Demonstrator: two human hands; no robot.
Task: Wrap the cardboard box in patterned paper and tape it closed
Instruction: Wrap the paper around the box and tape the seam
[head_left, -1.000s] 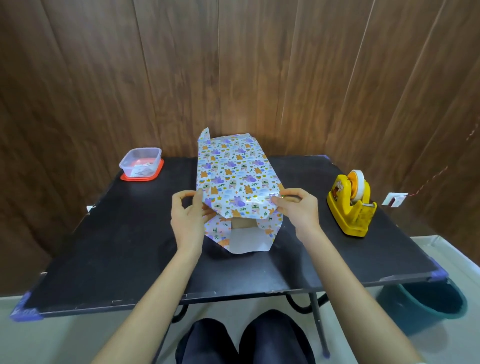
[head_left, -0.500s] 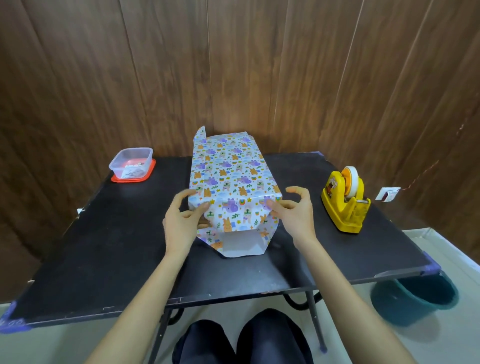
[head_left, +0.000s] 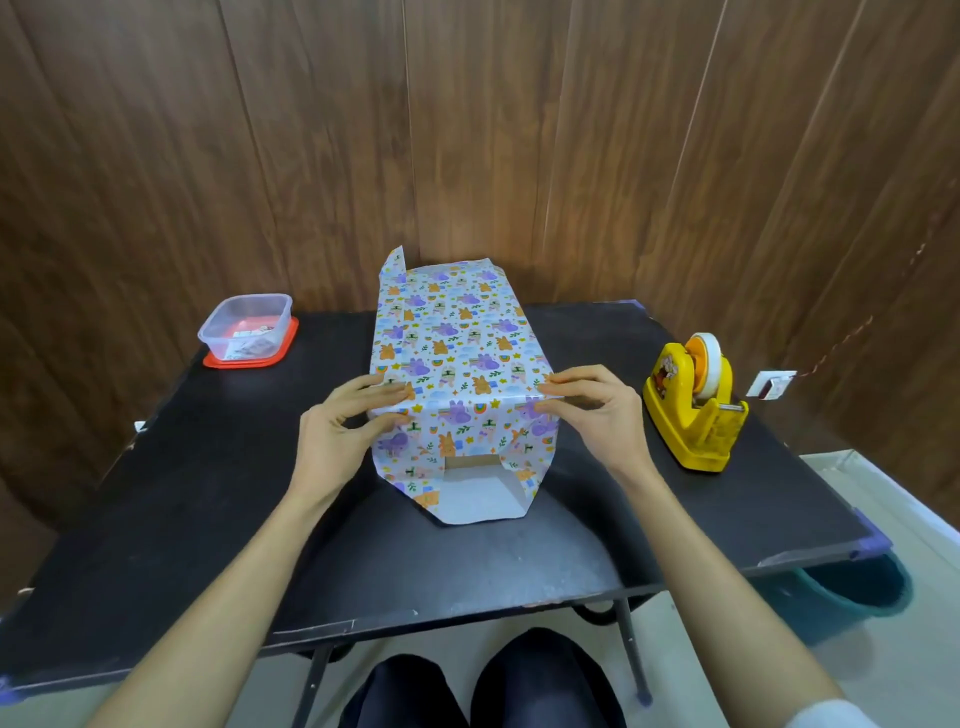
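The cardboard box (head_left: 470, 461) sits mid-way along the worktop (head_left: 208, 493), sleeved in patterned paper (head_left: 457, 343). Left hand (head_left: 343, 431) and right hand (head_left: 597, 415): each grip is pinched on the near top crease. Recommended: press both corners evenly, with the paper taut against the box edge.

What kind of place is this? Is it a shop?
Probably not a shop: more likely a small wrapping corner indoors. A black table stands by a wood-panelled wall, with a yellow tape dispenser and a box half wrapped in patterned paper.
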